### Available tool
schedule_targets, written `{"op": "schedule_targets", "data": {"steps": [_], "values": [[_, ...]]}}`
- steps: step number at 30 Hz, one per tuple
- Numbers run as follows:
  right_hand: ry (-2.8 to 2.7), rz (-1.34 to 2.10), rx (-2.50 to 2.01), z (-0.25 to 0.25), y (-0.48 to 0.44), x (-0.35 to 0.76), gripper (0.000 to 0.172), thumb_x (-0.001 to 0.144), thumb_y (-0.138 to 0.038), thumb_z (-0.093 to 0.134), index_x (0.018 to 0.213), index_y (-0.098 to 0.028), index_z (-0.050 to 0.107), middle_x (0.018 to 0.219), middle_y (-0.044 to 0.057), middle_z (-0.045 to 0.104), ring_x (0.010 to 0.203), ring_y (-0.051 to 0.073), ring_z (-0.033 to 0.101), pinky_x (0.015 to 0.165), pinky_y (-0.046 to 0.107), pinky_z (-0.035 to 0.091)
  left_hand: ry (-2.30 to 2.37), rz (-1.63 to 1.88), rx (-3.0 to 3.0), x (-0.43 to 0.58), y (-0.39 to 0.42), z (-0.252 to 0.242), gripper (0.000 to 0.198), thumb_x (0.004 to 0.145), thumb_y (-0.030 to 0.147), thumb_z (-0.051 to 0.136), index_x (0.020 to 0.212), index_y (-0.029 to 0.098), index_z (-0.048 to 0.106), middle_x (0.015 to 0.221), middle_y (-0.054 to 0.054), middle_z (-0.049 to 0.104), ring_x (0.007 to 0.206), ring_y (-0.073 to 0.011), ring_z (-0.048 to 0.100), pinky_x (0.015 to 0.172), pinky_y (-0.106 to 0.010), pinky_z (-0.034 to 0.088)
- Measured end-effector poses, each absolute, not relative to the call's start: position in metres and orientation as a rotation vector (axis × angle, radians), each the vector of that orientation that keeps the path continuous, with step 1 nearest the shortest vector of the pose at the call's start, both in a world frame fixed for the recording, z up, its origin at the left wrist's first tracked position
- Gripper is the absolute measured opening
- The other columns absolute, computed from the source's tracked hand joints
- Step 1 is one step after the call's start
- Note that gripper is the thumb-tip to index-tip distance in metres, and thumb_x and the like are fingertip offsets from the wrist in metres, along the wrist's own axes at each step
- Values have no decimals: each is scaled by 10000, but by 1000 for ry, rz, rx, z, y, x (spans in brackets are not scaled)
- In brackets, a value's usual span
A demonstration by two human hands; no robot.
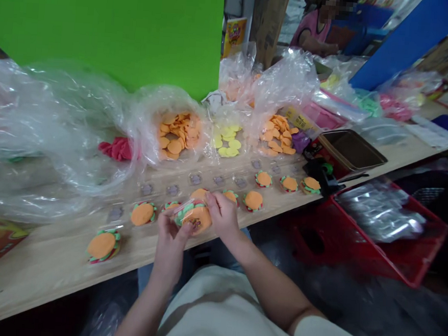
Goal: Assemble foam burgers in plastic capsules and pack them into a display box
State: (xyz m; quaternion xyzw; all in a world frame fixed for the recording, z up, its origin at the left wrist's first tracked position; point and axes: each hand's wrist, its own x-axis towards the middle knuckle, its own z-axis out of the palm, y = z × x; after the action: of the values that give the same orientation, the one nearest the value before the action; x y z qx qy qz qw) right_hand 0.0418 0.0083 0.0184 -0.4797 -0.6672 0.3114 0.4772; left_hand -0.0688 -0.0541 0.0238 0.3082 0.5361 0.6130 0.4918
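Between my two hands, over the table's front edge, is a toy hamburger (199, 218) with orange bun pieces, a green layer and a small dark printed mark. My left hand (172, 241) grips its left side, thumb on the bun and fingers at what looks like clear wrapping. Fingers of my right hand (222, 216) pinch the upper right edge. On the table around them stand several more toy hamburgers, one (143, 213) left of my hands and one (253, 201) to the right. Small clear packets (218, 180) with greyish contents lie in a row behind them.
Clear plastic bags hold orange discs (175, 146), yellow discs (229, 142) and more orange pieces (278, 133). A brown-lidded box (351, 150) stands right. Below it, a red crate (390, 251) contains clear plastic packaging. A green panel (103, 26) rises behind. Another person (314, 31) sits beyond.
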Motion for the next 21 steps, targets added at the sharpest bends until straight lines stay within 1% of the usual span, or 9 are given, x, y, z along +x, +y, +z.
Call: {"op": "schedule_targets", "data": {"steps": [2, 4, 7, 9, 11, 14, 17, 19, 21], "values": [[-1736, 727, -1159, 20, 9, 45, 330, 890, -318, 386, 582, -200, 388, 544, -27, 463, 530, 96, 448, 530, 222, 323, 1267, 1332, 737, -84, -52, 33, 507, 665, 376, 697, 1101, 233, 483, 1071, -49, 558, 959, -197, 553, 737, -288, 489], [-1819, 687, -1153, 22, 8, 45, 336, 894, -325, 381, 581, -201, 376, 539, -29, 442, 524, 95, 435, 529, 224, 315, 1261, 1257, 796, -97, -46, 42, 507, 665, 364, 700, 1125, 240, 529, 1084, -54, 581, 958, -197, 556, 748, -280, 480], [-1950, 626, -1118, 27, 7, 45, 351, 903, -353, 368, 589, -200, 403, 542, -28, 434, 528, 97, 426, 541, 230, 316, 1329, 1185, 1037, -110, -33, 52, 317, 668, 368, 695, 936, 201, 674, 983, -67, 639, 908, -187, 568, 772, -257, 456], [-1993, 611, -1093, 30, 5, 46, 357, 908, -361, 355, 603, -198, 441, 555, -19, 463, 541, 101, 441, 556, 233, 325, 1388, 1113, 1189, -111, -26, 55, 219, 652, 359, 708, 785, 184, 707, 839, -60, 658, 803, -168, 576, 730, -242, 451], [-1967, 625, -1113, 31, 5, 48, 355, 912, -355, 341, 627, -194, 481, 568, -9, 493, 551, 106, 461, 568, 236, 333, 1401, 1095, 1216, -107, -19, 53, 201, 660, 361, 701, 752, 182, 706, 757, -49, 652, 723, -154, 570, 675, -238, 451], [-1864, 727, -1218, 29, 8, 52, 366, 906, -366, 338, 629, -192, 502, 556, -8, 500, 539, 103, 466, 546, 232, 324, 1379, 1144, 1109, -98, -6, 50, 217, 658, 378, 696, 731, 174, 694, 724, -47, 645, 677, -152, 565, 612, -234, 453], [-1725, 863, -1357, 26, 21, 57, 398, 875, -426, 378, 571, -191, 479, 501, -28, 460, 501, 93, 448, 491, 218, 301, 1298, 1047, 940, -97, 8, 46, 259, 608, 392, 727, 699, 154, 682, 676, -49, 619, 622, -150, 550, 544, -231, 454], [-1577, 1016, -1458, 24, 31, 60, 435, 855, -491, 375, 548, -193, 458, 436, -46, 410, 430, 89, 422, 435, 211, 285, 1235, 1073, 820, -97, 10, 44, 292, 620, 408, 715, 763, 156, 678, 699, -40, 603, 626, -138, 544, 528, -217, 456], [-1373, 1192, -1520, 22, 40, 61, 469, 834, -563, 353, 558, -198, 455, 392, -60, 382, 356, 89, 391, 376, 209, 275, 1210, 1235, 692, -92, 0, 39, 295, 662, 407, 686, 848, 181, 652, 737, -17, 585, 642, -119, 544, 552, -207, 467]]}}
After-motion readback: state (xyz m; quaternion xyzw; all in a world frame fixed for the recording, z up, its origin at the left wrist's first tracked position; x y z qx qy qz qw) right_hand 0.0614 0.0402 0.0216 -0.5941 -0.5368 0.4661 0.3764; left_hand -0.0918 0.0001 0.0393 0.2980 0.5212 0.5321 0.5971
